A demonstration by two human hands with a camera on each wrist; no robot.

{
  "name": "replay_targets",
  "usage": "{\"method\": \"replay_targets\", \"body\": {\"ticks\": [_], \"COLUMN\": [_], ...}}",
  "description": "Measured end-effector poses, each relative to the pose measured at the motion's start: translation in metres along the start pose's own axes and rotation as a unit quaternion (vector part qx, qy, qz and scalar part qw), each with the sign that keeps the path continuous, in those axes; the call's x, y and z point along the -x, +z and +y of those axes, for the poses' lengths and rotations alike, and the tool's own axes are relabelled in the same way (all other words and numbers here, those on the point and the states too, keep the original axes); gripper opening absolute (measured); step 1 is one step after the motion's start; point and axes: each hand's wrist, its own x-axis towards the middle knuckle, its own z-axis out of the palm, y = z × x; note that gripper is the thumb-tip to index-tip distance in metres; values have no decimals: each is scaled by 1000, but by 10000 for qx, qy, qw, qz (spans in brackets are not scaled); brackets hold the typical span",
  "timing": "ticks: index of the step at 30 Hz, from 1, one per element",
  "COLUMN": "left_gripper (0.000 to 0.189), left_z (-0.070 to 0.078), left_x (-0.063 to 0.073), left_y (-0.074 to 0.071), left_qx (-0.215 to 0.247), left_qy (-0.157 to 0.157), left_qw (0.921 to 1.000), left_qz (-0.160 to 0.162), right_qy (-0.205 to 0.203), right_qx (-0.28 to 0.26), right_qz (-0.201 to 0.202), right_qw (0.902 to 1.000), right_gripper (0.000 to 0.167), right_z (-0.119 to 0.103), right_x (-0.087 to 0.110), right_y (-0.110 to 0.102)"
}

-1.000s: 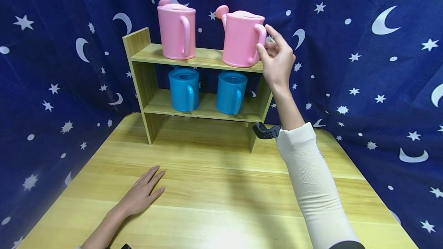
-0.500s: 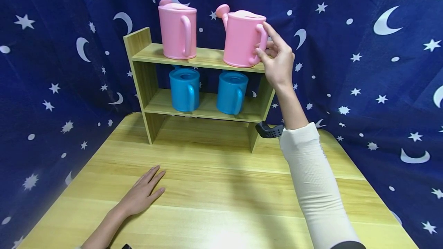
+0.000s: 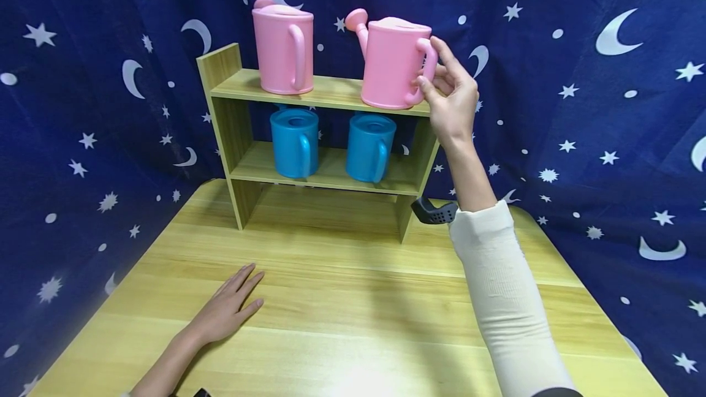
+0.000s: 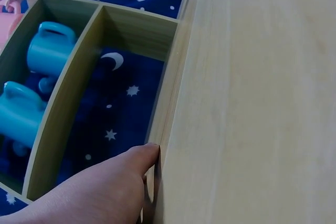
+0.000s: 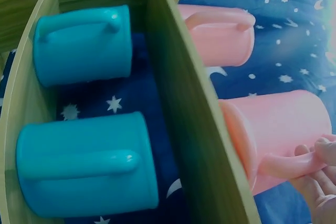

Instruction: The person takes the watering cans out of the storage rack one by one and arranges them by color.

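Observation:
My right hand point(image 3: 453, 100) holds a pink watering can point(image 3: 394, 66) by its handle, thumb and fingers around it. The can is at the right end of the top shelf, its spout pointing up to the left and its base right at the board. In the right wrist view, the can's underside shows a little beside the shelf edge. A second pink watering can point(image 3: 283, 51) stands upright on the left part of the same shelf. My left hand point(image 3: 220, 311) rests palm down on the table point(image 3: 331, 299), fingers spread and touching nothing else.
A two-tier wooden shelf point(image 3: 325, 182) stands at the back of the table. On its lower board are two blue watering cans point(image 3: 295, 146), handles facing me. A dark blue curtain point(image 3: 595, 109) with moons and stars hangs behind and at both sides.
The right hand and its pink watering can have shifted a little to the right, the can leaning slightly. My left hand and the other cans stay where they were.

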Motion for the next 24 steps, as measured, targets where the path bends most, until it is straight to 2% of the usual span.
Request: {"method": "replay_targets", "body": {"ticks": [7,11,14,20,24], "left_gripper": [57,57,57,58,58], "left_z": [1,1,0,0,2], "left_x": [1,0,0,1,0], "left_y": [-1,-1,-1,-1,-3], "left_qx": [55,56,62,74,135], "left_qy": [17,41,45,-15,-43], "left_qw": [10000,10000,10000,9999,9998], "left_qz": [24,46,26,-84,-158], "right_qy": [-268,-661,-982,-838,-836], "right_qx": [-819,-933,-838,-1385,-1638], "right_qz": [-52,-140,-169,-228,-260], "right_qw": [9963,9933,9915,9866,9826], "right_gripper": [54,52,49,50,50], "right_z": [1,1,-4,-14,-16], "right_x": [3,11,26,67,98], "right_y": [-11,-21,-32,-66,-98]}}
